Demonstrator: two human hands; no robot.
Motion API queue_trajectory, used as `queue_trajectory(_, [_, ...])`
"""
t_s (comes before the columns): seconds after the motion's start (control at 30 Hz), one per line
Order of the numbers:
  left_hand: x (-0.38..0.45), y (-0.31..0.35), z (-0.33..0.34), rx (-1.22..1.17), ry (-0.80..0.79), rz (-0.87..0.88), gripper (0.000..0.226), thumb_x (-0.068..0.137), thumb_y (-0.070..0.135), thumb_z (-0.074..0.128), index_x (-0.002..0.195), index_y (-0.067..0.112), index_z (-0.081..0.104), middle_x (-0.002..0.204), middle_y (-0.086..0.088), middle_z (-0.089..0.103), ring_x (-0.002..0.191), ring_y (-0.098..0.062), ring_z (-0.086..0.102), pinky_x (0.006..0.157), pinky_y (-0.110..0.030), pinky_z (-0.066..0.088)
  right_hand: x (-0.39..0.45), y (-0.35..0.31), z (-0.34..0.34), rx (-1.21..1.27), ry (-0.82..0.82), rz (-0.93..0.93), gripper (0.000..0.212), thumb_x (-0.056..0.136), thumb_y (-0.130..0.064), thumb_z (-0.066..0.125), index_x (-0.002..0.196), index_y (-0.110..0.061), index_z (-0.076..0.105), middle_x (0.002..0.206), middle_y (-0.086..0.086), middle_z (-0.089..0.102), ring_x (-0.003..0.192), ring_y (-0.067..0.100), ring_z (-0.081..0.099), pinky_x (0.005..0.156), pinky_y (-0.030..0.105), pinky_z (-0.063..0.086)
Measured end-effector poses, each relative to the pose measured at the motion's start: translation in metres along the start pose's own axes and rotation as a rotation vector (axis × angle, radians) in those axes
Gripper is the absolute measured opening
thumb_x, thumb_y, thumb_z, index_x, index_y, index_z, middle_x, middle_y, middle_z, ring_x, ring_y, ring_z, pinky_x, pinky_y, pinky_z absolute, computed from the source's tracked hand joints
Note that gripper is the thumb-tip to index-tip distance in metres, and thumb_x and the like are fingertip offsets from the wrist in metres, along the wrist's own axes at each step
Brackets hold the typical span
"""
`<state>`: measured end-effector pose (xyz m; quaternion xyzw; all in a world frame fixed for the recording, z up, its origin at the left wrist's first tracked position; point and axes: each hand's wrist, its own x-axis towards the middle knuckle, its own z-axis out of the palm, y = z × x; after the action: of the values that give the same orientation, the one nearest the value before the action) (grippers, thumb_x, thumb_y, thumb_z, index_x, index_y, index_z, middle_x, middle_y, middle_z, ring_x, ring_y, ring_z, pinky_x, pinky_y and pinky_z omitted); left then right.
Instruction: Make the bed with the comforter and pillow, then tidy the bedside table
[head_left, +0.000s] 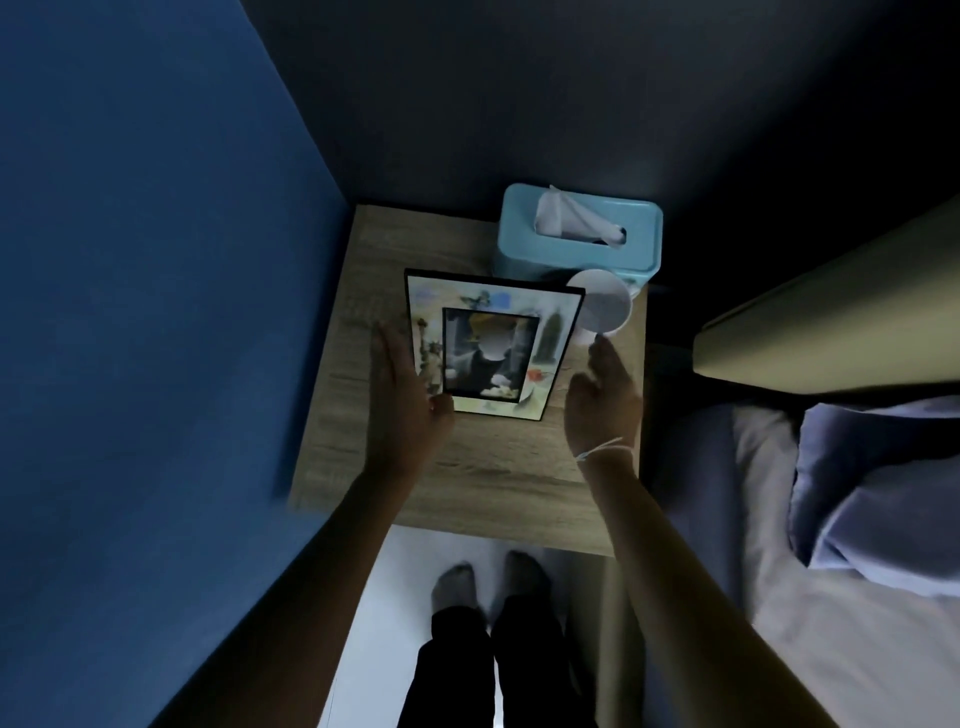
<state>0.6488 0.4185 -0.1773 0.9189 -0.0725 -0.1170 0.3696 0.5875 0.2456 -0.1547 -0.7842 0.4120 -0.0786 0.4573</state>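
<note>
A black-framed picture (493, 345) stands on the wooden bedside table (467, 483), tilted back. My left hand (402, 400) holds its left edge, fingers straight along the side and thumb on the lower front corner. My right hand (602, 400) hovers by the frame's right side, fingers loosely curled, one fingertip near a white cup (602, 312). A light blue tissue box (576, 234) sits at the table's back, just behind the cup. The bed lies to the right with a pale sheet (831, 649) and a lilac pillow (883, 493).
A blue wall (156, 312) closes the left side and a dark wall stands behind the table. The bed's headboard (831, 322) shows at the right. My feet in socks (488, 582) stand on a light floor before the table.
</note>
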Motion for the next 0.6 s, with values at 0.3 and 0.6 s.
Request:
queue_trajectory(0.3, [-0.005,-0.018,0.022,-0.062,-0.142,-0.179,0.092,0.083,0.004,0.060,0.152,0.014,0.000,0.153,-0.012,0.025,0.137,-0.027,0.032,0.106,-0.032,0.035,-0.025,0.033,0.047,-0.165,-0.455,0.194,0.094,0.077,-0.022,0.049,0.152,-0.026,-0.007,0.149,0.016,0.039,0.127,0.040,0.046,0.108,0.056,0.033])
queue_trajectory(0.6, [0.036,-0.021,0.012,-0.010,-0.176,-0.149,0.090,0.086,0.012,0.060,0.152,0.018,-0.001,0.157,-0.007,0.023,0.130,-0.030,0.043,0.087,-0.025,0.039,0.005,0.017,0.063,-0.167,-0.432,0.166,0.101,0.065,-0.032,0.043,0.151,-0.029,-0.008,0.143,0.017,0.047,0.119,0.041,0.053,0.103,0.053,0.040])
